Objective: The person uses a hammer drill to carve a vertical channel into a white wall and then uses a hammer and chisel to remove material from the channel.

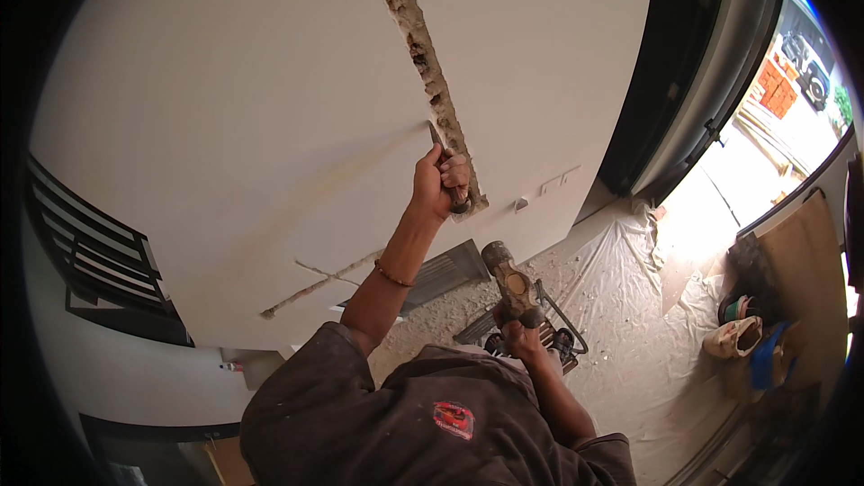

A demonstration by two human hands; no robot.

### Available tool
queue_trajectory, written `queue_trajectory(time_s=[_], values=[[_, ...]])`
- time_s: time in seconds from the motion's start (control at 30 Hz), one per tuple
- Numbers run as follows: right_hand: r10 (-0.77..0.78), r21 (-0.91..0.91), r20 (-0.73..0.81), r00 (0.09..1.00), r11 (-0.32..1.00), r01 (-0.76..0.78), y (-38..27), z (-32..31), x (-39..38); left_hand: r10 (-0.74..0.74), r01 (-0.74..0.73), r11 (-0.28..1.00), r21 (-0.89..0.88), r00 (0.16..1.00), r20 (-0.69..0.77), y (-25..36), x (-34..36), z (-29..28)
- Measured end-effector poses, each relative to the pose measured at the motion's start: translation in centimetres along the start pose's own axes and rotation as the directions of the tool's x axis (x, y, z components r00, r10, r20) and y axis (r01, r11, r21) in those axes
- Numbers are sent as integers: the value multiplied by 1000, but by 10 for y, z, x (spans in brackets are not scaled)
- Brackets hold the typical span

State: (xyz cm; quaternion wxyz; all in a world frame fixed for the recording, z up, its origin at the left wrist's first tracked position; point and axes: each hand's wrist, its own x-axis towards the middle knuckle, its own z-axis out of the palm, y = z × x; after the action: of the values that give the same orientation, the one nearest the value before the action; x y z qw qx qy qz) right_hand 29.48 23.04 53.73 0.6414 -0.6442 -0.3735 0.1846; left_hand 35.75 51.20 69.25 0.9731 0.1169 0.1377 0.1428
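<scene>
My left hand [442, 177] is closed around a chisel [436, 134], raised against the white wall [297, 81]. The chisel's tip meets the left edge of a rough channel [430, 72] cut down the wall, where broken masonry shows. Lower down and to the right, my right hand [520, 338] grips a hammer [515, 283] with its heavy head uppermost, apart from the chisel. Most of the hammer's handle is hidden by the hand and head.
Below me is a step or ladder [546, 331] under my feet. Rubble [432, 319] and plastic sheeting [621, 324] cover the floor. A bag [733, 337] and a leaning board [805, 261] stand at right, near a bright doorway [720, 180]. Shorter grooves [310, 291] mark the lower wall.
</scene>
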Motion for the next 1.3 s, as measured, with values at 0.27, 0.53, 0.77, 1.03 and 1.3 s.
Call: queue_trajectory(time_s=[0.27,0.53,0.77,1.03,1.3], values=[[-449,278,-232,863,820,501,-26,13,40,-12,12,999,-36,1000,-10,-4,6,8],[-178,100,-90,980,977,187,-26,13,97,92,-84,993,87,992,-90,-7,25,6],[-364,277,-274,890,856,435,-73,1,65,103,-103,995,5,987,-127,-21,23,21],[7,297,-175,985,954,46,-27,-8,93,203,-204,979,9,965,-168,-28,41,25],[-216,167,-352,911,943,288,-84,-35,87,130,-141,988,-68,980,-148,-26,35,25]])
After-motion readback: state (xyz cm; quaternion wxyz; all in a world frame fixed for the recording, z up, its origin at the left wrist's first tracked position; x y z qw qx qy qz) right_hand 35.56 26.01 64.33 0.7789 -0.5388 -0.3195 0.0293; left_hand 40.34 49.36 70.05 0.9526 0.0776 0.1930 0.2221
